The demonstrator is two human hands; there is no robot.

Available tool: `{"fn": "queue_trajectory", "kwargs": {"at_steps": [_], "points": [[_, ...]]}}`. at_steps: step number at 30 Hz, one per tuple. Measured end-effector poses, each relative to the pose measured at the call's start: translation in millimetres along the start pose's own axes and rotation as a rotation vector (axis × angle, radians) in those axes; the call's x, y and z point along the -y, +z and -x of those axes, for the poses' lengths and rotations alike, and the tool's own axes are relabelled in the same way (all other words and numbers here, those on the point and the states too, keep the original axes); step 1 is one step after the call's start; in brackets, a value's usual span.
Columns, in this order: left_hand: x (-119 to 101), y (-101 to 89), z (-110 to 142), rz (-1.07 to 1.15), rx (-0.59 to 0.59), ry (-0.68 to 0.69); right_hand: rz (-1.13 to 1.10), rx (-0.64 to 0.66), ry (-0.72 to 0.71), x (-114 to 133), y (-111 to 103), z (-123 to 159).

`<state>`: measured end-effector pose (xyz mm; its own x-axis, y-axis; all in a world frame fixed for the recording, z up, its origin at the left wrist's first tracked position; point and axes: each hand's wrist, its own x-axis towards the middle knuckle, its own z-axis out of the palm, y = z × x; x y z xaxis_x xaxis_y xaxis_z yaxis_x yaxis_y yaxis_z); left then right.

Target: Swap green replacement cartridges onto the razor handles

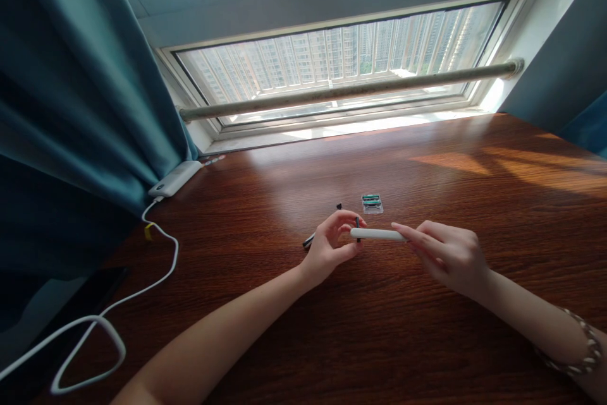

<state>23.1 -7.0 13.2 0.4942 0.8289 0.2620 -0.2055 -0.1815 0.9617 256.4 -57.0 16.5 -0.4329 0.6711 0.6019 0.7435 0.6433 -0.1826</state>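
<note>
My right hand (446,253) holds a white pen-shaped stick (377,234) level over the wooden table (427,329), fingers closed round its right end. My left hand (332,244) is at the stick's left tip, with thumb and forefinger pinched on a small dark piece (357,223) there. A dark slim rod (309,241) pokes out from under my left hand onto the table. Another tiny dark bit (339,206) lies just beyond my left fingers. A small clear case (372,203) with green and dark contents sits a little past both hands.
A white power bank (175,179) lies at the table's left back corner under a teal curtain (71,108). Its white cable (142,291) loops along the left side. A dark flat device (90,291) lies at the left edge. The window and a rail (351,90) run behind.
</note>
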Motion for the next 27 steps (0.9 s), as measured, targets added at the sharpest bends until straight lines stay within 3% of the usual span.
{"fn": "queue_trajectory", "kwargs": {"at_steps": [10,13,17,19,22,27], "points": [[-2,1.6,-2,-0.063,-0.051,0.023,0.053,0.011,0.017,-1,2,1],[-2,2.1,-3,-0.057,-0.118,0.013,0.033,-0.015,0.074,-1,2,1],[2,0.3,-2,-0.308,-0.205,0.078,0.018,-0.038,0.151,-2,2,0],[4,0.4,0,-0.479,-0.135,0.146,0.018,-0.040,0.176,-2,2,-1],[7,2.6,2,-0.671,0.063,0.256,-0.023,-0.070,0.252,-2,3,-3],[7,3.1,-4,-0.794,0.331,0.288,-0.458,-0.180,0.684,-12,6,-9]]}}
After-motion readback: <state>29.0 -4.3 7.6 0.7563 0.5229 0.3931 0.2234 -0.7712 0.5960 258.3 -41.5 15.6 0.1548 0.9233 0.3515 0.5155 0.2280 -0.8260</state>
